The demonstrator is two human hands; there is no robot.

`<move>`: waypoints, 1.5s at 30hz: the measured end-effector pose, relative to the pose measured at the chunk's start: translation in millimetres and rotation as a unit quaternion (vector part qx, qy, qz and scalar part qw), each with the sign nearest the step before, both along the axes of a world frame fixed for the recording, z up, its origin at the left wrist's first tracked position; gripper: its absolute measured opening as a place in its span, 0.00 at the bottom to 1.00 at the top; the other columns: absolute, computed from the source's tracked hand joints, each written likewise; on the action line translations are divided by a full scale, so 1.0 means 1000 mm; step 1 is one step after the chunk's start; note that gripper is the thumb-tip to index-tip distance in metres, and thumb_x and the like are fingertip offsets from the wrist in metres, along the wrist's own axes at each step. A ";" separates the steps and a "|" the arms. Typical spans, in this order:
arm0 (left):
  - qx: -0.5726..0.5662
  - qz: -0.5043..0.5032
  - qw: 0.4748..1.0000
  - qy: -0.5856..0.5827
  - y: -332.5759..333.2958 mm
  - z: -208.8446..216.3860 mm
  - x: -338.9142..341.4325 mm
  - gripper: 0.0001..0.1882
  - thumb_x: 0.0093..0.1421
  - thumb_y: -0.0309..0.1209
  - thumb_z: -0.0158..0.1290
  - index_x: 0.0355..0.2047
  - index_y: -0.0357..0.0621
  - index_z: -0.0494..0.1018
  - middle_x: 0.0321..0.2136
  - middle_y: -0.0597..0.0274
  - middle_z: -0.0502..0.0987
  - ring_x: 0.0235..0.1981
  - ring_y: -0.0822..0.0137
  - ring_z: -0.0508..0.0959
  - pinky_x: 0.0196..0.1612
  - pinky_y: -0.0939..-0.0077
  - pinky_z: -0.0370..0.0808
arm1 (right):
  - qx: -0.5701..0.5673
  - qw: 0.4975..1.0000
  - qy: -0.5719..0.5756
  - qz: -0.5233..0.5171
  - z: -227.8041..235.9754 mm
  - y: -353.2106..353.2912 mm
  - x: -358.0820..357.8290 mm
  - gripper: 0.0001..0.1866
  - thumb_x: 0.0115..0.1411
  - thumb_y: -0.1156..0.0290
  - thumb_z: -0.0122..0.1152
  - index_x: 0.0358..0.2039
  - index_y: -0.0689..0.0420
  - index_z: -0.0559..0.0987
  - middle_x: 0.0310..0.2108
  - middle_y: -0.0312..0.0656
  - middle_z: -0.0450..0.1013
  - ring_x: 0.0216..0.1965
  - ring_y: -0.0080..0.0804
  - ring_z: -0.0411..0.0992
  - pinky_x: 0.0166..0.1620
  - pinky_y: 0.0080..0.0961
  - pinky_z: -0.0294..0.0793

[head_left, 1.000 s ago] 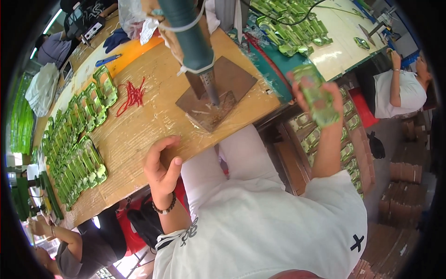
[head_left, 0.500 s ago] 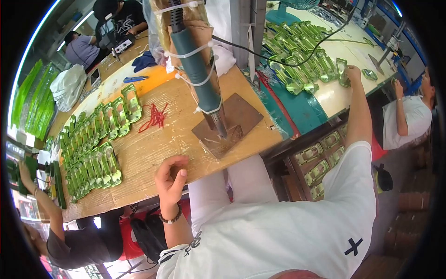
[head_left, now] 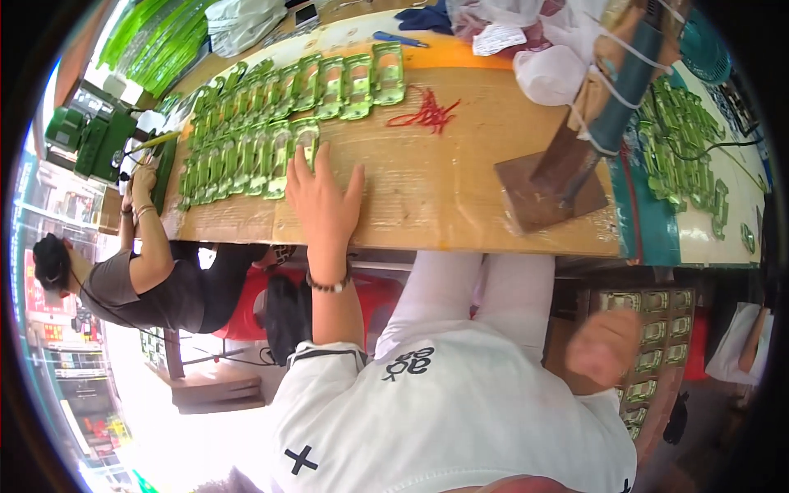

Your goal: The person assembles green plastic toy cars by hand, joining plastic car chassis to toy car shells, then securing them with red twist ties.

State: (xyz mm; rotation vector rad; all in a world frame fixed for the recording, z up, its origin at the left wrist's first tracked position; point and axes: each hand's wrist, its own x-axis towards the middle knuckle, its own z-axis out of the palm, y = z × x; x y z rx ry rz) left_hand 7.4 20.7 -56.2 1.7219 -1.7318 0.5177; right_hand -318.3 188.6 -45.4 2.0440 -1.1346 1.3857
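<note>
Head camera: left hand (head_left: 325, 202) outstretched

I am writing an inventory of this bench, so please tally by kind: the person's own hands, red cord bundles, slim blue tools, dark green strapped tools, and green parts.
Own hands: 2 (left hand, right hand)
Red cord bundle: 1
Slim blue tool: 1
Dark green strapped tool: 1
Green parts: many, too overlapped to count
Total without green parts: 5
</note>
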 end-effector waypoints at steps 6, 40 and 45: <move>0.076 -0.018 0.997 -0.007 0.002 -0.012 0.027 0.20 0.49 0.44 0.54 0.35 0.40 0.73 0.36 0.53 0.74 0.47 0.47 0.65 0.51 0.57 0.57 | 0.206 0.973 0.080 0.061 0.022 -0.125 0.119 0.13 0.47 0.80 0.51 0.35 0.60 0.74 0.33 0.44 0.73 0.34 0.41 0.70 0.35 0.31 0.70; -0.030 -0.213 0.906 0.365 0.048 -0.003 0.018 0.17 0.43 0.31 0.62 0.33 0.38 0.73 0.34 0.58 0.74 0.30 0.71 0.70 0.35 0.81 0.66 | 0.357 0.930 0.060 -0.071 0.005 -0.214 0.149 0.07 0.54 0.68 0.52 0.33 0.54 0.75 0.27 0.44 0.72 0.29 0.43 0.70 0.31 0.35 0.69; -0.013 -0.220 0.897 0.383 0.054 -0.005 0.009 0.18 0.41 0.29 0.63 0.33 0.37 0.72 0.36 0.51 0.73 0.32 0.66 0.72 0.36 0.79 0.68 | 0.266 0.963 -0.038 0.035 0.010 -0.202 0.146 0.05 0.54 0.69 0.52 0.31 0.53 0.74 0.25 0.45 0.73 0.26 0.43 0.72 0.29 0.35 0.71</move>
